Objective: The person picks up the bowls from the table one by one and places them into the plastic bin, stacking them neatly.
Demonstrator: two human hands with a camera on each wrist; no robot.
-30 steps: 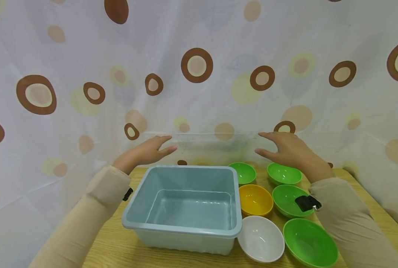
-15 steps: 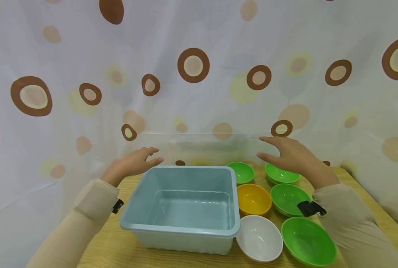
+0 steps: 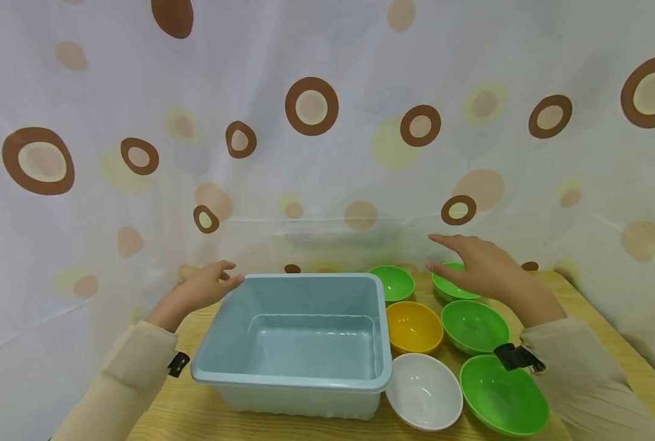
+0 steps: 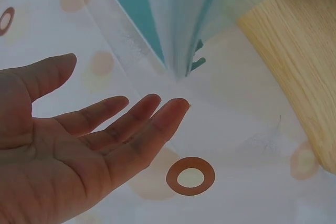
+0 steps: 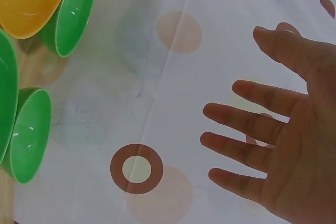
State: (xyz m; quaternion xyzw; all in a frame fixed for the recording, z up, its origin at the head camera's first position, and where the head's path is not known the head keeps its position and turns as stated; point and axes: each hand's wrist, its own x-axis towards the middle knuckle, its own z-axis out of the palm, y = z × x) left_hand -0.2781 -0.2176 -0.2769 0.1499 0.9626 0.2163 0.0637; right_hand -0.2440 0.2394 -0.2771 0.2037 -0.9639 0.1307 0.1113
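Note:
A light blue plastic basin (image 3: 305, 383) stands on the table with nothing inside it. My left hand (image 3: 197, 291) hovers beside its far left corner, fingers relaxed and holding nothing; in the left wrist view the palm and loosely spread fingers show. My right hand (image 3: 484, 269) hangs over the far green bowl (image 3: 448, 285), partly hiding it, with thumb and fingers apart. The right wrist view shows that palm bare, fingers spread. Right of the basin sit a yellow bowl (image 3: 414, 327), a white bowl (image 3: 424, 392) and several green bowls, including a near one (image 3: 503, 395).
Another green bowl (image 3: 475, 326) lies between the far and near ones, and one more green bowl (image 3: 393, 283) sits by the basin's far right corner. A spotted curtain (image 3: 327, 171) hangs behind the wooden table (image 3: 189, 404).
My left hand has moved left and down, from above the basin's far left to beside its corner. My right hand has sunk slightly over the far bowls. The view has turned a little right.

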